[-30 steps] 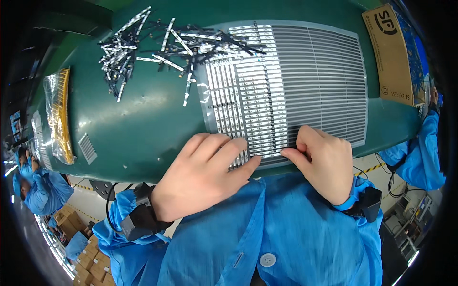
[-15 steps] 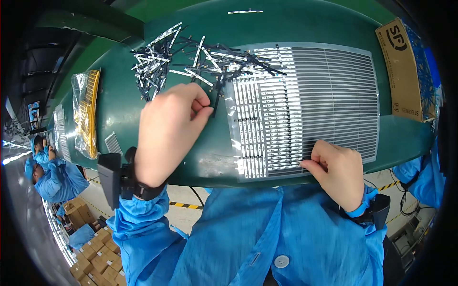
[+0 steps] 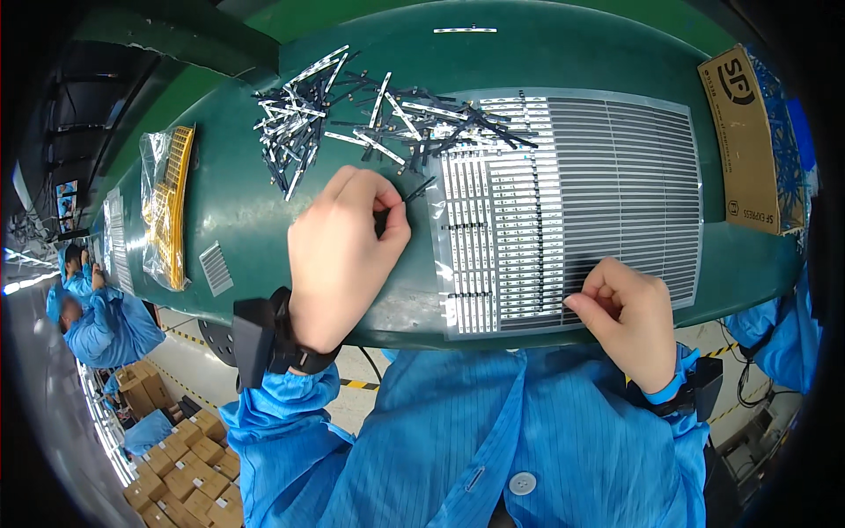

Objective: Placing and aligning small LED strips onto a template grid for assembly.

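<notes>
Blue cloth is covering both forearms at the near side, where I am watching the right hand hovering over the near part of a clear striped sheet, thumb and forefinger curled together; whether anything is sitting between them, I cannot tell. Farther off and to the left, the left hand is pinching what seems the end of a dark strip. That strip is poking out far and right from the fingertips, its long axis slanting toward the sheet, just beside the sheet's left edge; the left hand is clearly the nearer one, the right being well apart. White strip segments are filling the sheet's left portion, while grey and dark bands are running crosswise on the right. A small striped piece and a bagged yellow bundle are lying left. Beyond the hand, a tangle of loose strips is spreading rightward, overlapping the sheet's far left corner and crowding that way in. A cardboard box is standing far right, and one lone strip is lying farthest.
</notes>
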Motion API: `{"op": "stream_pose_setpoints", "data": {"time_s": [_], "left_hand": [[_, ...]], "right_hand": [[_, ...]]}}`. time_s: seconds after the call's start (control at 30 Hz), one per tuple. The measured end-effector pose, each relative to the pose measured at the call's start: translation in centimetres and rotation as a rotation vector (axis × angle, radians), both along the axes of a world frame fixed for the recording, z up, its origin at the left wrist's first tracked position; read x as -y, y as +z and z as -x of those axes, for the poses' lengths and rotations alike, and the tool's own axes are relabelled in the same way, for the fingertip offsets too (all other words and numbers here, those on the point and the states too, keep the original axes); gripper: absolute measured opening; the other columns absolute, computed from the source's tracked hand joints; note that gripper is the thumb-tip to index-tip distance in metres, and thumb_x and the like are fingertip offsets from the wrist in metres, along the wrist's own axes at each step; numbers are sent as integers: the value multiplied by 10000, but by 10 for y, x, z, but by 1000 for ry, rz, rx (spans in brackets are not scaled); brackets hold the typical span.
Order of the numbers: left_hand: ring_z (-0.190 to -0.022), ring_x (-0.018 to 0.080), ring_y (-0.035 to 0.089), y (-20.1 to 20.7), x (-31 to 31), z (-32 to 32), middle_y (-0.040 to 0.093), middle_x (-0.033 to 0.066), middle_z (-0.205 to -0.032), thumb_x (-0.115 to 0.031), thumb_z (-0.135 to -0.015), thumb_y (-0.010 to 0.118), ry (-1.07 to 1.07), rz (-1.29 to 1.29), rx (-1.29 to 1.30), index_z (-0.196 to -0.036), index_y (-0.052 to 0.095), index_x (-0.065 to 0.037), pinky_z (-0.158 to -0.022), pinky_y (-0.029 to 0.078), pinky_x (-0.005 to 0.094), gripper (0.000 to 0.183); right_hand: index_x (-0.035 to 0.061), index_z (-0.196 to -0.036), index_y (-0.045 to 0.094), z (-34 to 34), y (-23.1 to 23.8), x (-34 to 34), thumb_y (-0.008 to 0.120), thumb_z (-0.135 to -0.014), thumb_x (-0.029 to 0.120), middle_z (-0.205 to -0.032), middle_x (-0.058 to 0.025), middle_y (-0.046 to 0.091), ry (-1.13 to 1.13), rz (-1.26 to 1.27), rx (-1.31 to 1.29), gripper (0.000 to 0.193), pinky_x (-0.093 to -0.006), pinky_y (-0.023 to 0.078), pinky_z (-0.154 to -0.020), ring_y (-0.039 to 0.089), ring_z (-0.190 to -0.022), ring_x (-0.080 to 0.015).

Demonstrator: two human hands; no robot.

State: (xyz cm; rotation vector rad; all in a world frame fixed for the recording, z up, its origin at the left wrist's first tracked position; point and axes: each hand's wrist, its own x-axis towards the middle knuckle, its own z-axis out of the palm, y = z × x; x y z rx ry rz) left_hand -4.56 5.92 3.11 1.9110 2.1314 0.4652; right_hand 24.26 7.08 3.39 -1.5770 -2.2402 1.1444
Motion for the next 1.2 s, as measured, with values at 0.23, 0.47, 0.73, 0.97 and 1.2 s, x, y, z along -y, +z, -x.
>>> {"op": "stream_pose_setpoints", "data": {"time_s": [0.23,0.47,0.73,0.97,1.2], "left_hand": [[-789,221,672,28,20,-14,699,76,-892,84,-702,708,-454,-459,-83,-875,616,-37,-636,484,293,231],[-659,227,700,11,26,-29,706,100,-763,-92,-710,727,-698,-713,-66,-811,633,-38,-510,463,297,148],[-652,221,692,16,28,-31,702,93,-752,-104,-675,731,-706,-693,-47,-808,646,-42,-513,461,298,169],[-759,204,697,16,30,-26,726,70,-837,-18,-660,816,-669,-401,378,-870,688,-38,-624,500,315,247],[-768,196,719,17,37,-31,756,72,-855,16,-732,829,-573,-128,770,-976,688,-32,-658,509,310,285]], "right_hand": [[15,-915,635,19,20,-3,682,-937,57,-713,55,584,-185,618,-670,67,-196,366,-539,481,-631,6],[-14,-994,624,27,24,-3,590,-977,12,-767,72,532,-186,1068,-989,47,-175,331,-582,426,-672,17],[27,-909,615,28,29,2,612,-926,-40,-739,79,529,-235,900,-854,69,-178,329,-553,426,-641,23],[23,-923,619,24,23,4,610,-924,-50,-735,81,538,-256,755,-835,74,-171,324,-541,431,-626,26],[19,-938,619,19,24,0,615,-914,-55,-697,80,528,-76,673,-812,77,-173,311,-538,421,-609,31]]}}
